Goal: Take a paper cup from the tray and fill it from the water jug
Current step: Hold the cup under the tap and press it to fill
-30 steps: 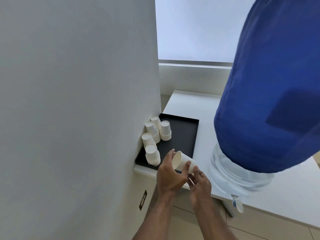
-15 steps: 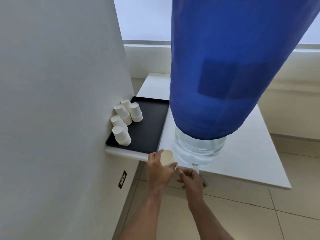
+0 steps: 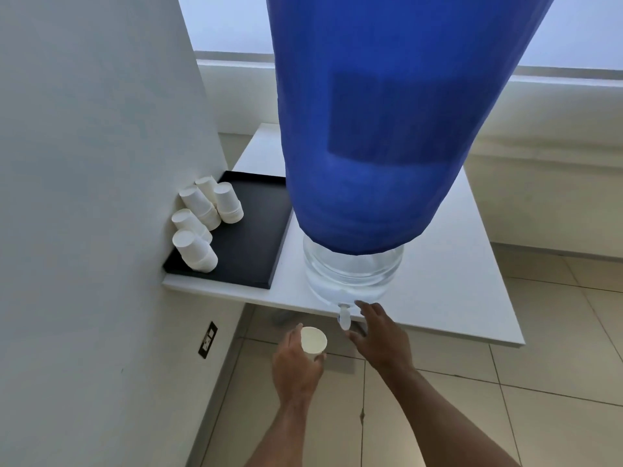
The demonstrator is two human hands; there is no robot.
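Note:
A white paper cup [image 3: 313, 339] stands upright in my left hand [image 3: 294, 365], mouth up, held below the table edge and left of the tap. The water jug [image 3: 354, 274] is clear at its base and wrapped above in a blue cloth cover [image 3: 377, 129]. Its small white tap [image 3: 344, 317] hangs over the table's front edge. My right hand [image 3: 381, 335] is beside the tap with fingers spread, the fingertips close to it. Several stacks of upside-down paper cups [image 3: 202, 227] stand on the black tray [image 3: 253, 237] at the left.
The white table [image 3: 455, 291] carries the tray and the jug. A grey wall [image 3: 84, 197] runs close along the left, with a dark socket plate [image 3: 207, 339] low on it. Beige tiled floor [image 3: 472, 416] lies below my hands.
My left hand has lowered the cup from the tray's front edge to below the table, turning it mouth up. My right hand has let go of the cup and moved right to the tap.

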